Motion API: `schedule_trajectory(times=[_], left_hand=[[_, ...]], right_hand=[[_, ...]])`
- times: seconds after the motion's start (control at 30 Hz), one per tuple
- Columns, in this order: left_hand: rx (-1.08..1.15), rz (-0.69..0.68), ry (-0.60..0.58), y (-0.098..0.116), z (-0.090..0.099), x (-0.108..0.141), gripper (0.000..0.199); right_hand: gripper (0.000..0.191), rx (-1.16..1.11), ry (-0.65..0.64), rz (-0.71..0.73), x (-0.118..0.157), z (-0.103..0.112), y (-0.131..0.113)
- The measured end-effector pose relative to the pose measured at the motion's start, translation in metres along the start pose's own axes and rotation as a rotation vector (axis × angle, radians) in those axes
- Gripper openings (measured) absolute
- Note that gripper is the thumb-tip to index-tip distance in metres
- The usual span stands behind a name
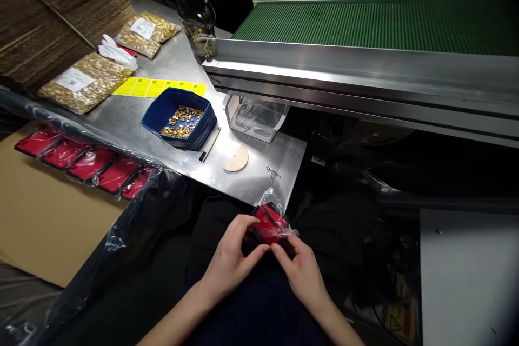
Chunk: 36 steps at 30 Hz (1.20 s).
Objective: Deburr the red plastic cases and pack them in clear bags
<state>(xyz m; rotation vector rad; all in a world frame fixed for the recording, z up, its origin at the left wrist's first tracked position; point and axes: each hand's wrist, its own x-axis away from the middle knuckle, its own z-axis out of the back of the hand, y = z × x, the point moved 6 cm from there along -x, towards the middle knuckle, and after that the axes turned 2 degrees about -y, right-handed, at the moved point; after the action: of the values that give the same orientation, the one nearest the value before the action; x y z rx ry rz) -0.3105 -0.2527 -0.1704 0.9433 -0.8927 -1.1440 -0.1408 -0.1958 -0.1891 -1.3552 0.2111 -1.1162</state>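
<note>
Just off the table's front corner, both hands hold a small red and black item (271, 223) partly covered by clear plastic film. My left hand (235, 248) grips its left side, fingers curled behind and thumb along the near edge. My right hand (298, 262) pinches the near right edge, its thumb close to the left thumb. The item's exact kind is unclear. Beyond it on the metal table lie tweezers or a small metal pin (273, 172) and a round, notched beige disc (235, 159).
A blue bin (148, 121) holds small gold pieces. Bags of gold pieces (91, 84), yellow labels (140, 86) and a dark jug (194, 13) stand farther back. A green conveyor (357, 27) runs across the right. Wrapped red items (89, 164) lie in a carton (52, 216) at left.
</note>
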Motion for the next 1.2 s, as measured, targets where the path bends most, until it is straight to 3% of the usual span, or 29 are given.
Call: schedule_trajectory(times=[0.07, 0.17, 0.27, 0.43, 0.57, 0.63, 0.7, 0.83, 0.93, 1.0, 1.1, 1.2], left_hand=[[-0.010, 0.025, 0.018, -0.006, -0.002, -0.009, 0.023], [-0.039, 0.013, 0.030, -0.010, -0.005, -0.023, 0.008], [-0.089, -0.008, 0.041, -0.010, -0.006, -0.031, 0.014], [-0.125, -0.032, -0.015, -0.004, -0.011, -0.024, 0.018], [-0.157, -0.204, -0.184, 0.015, -0.019, -0.017, 0.023], [-0.201, -0.284, -0.230, 0.023, -0.014, -0.017, 0.024], [-0.201, -0.281, -0.274, 0.024, -0.005, -0.021, 0.016], [0.010, -0.098, -0.466, 0.010, 0.005, -0.020, 0.081], [0.221, 0.136, -0.474, -0.011, 0.007, -0.013, 0.094], [0.335, 0.269, -0.440, -0.026, 0.006, -0.006, 0.107], [0.550, 0.388, -0.436, -0.039, 0.001, 0.003, 0.124], [0.757, 0.417, -0.434, -0.041, -0.004, 0.009, 0.129]], right_hand=[[0.033, -0.278, 0.015, -0.047, -0.006, 0.000, 0.005], [0.039, -0.517, 0.032, -0.056, -0.015, -0.003, 0.008], [0.040, -0.617, 0.050, -0.095, -0.019, -0.007, 0.012], [0.043, -0.750, 0.202, -0.111, -0.021, -0.009, 0.021], [0.042, -0.752, 0.077, -0.136, -0.023, -0.018, 0.016], [0.037, -0.721, -0.032, -0.152, -0.023, -0.020, 0.011], [0.033, -0.729, -0.135, -0.173, -0.023, -0.018, 0.007], [0.037, -0.728, -0.339, -0.277, -0.018, -0.013, 0.004], [0.042, -0.406, -0.497, -0.219, -0.010, -0.007, -0.006], [0.028, -0.127, -0.530, -0.081, -0.006, 0.001, -0.019], [0.013, -0.067, -0.390, 0.077, -0.006, 0.015, -0.033], [0.018, -0.324, -0.169, 0.042, -0.009, 0.020, -0.017]])
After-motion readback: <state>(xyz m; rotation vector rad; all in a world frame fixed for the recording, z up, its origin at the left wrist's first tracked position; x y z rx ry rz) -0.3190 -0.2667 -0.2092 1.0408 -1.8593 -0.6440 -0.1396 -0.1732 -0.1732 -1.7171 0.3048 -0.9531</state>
